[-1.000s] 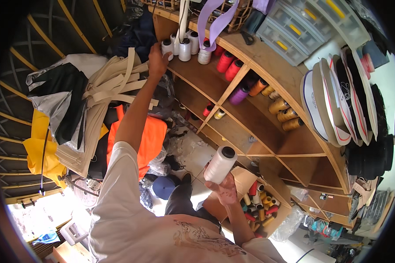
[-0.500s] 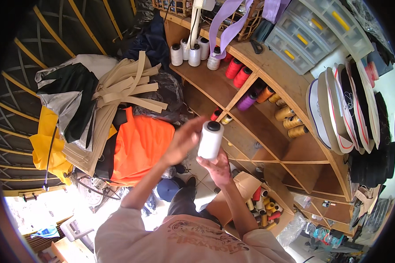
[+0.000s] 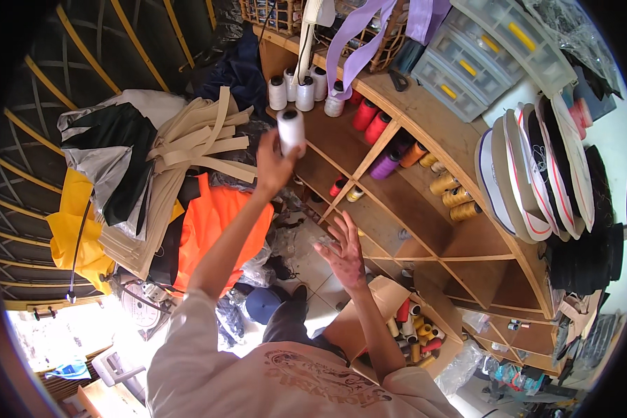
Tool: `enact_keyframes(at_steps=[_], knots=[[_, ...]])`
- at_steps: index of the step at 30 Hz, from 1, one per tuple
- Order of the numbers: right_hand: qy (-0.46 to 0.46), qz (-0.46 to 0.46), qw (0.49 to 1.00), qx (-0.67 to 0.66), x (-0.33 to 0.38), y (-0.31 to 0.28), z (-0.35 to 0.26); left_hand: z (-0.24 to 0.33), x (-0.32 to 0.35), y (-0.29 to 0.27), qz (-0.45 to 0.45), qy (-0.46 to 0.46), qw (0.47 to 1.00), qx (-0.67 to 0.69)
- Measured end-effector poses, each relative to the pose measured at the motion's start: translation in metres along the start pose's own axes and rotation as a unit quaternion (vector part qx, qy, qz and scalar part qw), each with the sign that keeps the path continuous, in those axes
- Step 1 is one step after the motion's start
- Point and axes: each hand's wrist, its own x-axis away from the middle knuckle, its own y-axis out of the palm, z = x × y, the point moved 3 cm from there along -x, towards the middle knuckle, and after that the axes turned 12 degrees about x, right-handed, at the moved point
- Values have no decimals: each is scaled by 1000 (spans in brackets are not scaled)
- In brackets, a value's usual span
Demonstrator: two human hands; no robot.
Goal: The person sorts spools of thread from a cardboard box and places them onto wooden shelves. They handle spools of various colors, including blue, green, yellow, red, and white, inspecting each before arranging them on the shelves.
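Note:
A white thread spool (image 3: 291, 131) with a black core end is gripped near its base by my left hand (image 3: 274, 161), upright in front of the wooden shelf's top left compartment. Several white thread spools (image 3: 304, 95) stand in that compartment, just beyond the held one. Lower and to the right, my right hand (image 3: 343, 256) holds nothing; its fingers are spread. Red thread spools (image 3: 370, 118) lie at the right end of the same compartment. In the neighbouring one are purple (image 3: 385, 163) and orange spools (image 3: 415, 151), with golden ones (image 3: 460, 203) farther right.
Below my right forearm stands a cardboard box (image 3: 447, 312) of mixed spools. Orange cloth (image 3: 219, 233) and beige strips (image 3: 188, 136) are heaped on the left. Clear drawers (image 3: 460, 70) and large tape rolls (image 3: 536, 167) sit on the wooden shelf unit (image 3: 405, 103). Lilac ribbon (image 3: 361, 49) hangs over its edge.
My left hand has taken the white spool up and away toward the upper left compartment. My right hand has let go of it and opened, staying lower down.

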Motion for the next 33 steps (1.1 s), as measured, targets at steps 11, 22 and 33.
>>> enact_keyframes(at_steps=[11,22,33], knots=[[129,13,989,-72,103,-21,74,-47,-70,36,111,75,981,-139],[-10,28,931,-363,183,-53,119,-51,-47,16,143,79,971,-175],[196,211,957,26,312,-133,224,-82,360,2,-573,-175,761,-249]])
